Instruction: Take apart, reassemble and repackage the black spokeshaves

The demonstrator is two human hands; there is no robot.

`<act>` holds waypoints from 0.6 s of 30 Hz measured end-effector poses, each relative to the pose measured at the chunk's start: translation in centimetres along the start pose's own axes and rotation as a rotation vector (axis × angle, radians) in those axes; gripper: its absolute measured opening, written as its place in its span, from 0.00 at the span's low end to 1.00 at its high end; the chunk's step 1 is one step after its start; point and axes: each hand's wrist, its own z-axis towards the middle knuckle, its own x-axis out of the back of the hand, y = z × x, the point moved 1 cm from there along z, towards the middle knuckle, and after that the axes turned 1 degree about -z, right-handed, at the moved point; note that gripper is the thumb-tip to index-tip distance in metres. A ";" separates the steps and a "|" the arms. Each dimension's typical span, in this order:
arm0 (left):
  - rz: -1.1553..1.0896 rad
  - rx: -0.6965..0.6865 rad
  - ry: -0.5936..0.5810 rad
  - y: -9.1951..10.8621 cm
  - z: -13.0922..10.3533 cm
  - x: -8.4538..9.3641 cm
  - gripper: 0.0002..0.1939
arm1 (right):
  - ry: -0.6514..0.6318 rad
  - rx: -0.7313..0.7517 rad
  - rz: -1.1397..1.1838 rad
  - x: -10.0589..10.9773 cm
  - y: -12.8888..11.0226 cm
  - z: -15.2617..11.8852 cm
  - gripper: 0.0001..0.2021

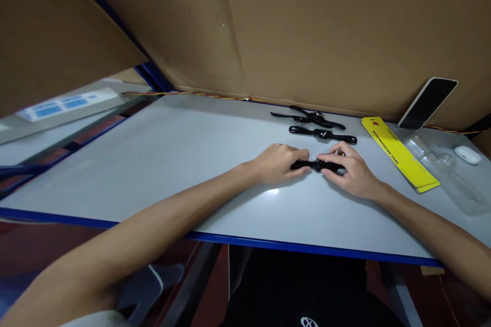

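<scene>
Black watch [316, 165] flat on counter [172, 163]; left hand [278, 162] and right hand [351, 171] pinch its strap ends, fingers curled. Fitting step; next needs fine alignment.

Two bare forearms extend from the lower frame corners, each ending in an uncovered hand: left hand [280, 162], right hand [351, 172]. No gloves, rings, watch or wristband are worn. Sleeves end above the elbows; a pale fabric edge shows at the lower left. Dark clothing with a small white emblem appears below.
</scene>
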 end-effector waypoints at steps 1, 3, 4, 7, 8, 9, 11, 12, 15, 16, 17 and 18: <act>-0.001 -0.003 -0.001 0.0 0.0 0.0 0.16 | -0.009 0.018 -0.006 0.0 0.0 0.0 0.11; 0.007 -0.004 0.000 0.0 0.0 0.1 0.16 | 0.011 0.030 0.016 0.1 0.1 0.0 0.06; 0.012 -0.005 0.000 0.0 0.0 0.1 0.16 | 0.044 0.017 0.037 0.2 0.2 0.0 0.05; 0.012 -0.010 -0.009 0.1 0.0 0.1 0.16 | 0.150 -0.058 0.082 0.3 0.3 0.0 0.09; 0.009 -0.009 -0.013 0.1 0.0 0.1 0.16 | 0.169 -0.076 0.082 0.3 0.4 0.0 0.08; 0.006 -0.008 -0.017 0.1 0.0 0.1 0.16 | 0.175 -0.082 0.075 0.3 0.4 0.0 0.06; 0.005 -0.003 -0.015 0.0 0.0 0.1 0.16 | 0.155 -0.062 0.056 0.2 0.3 0.0 0.05; 0.006 -0.004 -0.013 0.0 0.0 0.1 0.16 | 0.133 -0.045 0.046 0.1 0.3 0.0 0.06; 0.006 -0.015 -0.004 0.0 0.0 0.1 0.17 | 0.052 -0.004 0.016 0.0 0.2 -0.2 0.11; 0.005 -0.017 -0.005 0.0 0.0 0.1 0.17 | 0.030 0.001 0.007 0.0 0.2 -0.2 0.13; 0.005 -0.018 -0.006 0.0 0.0 0.1 0.16 | 0.013 0.003 0.001 0.0 0.2 -0.2 0.13; 0.006 -0.018 -0.007 0.0 0.0 0.1 0.16 | -0.002 0.003 -0.003 0.0 0.2 -0.2 0.14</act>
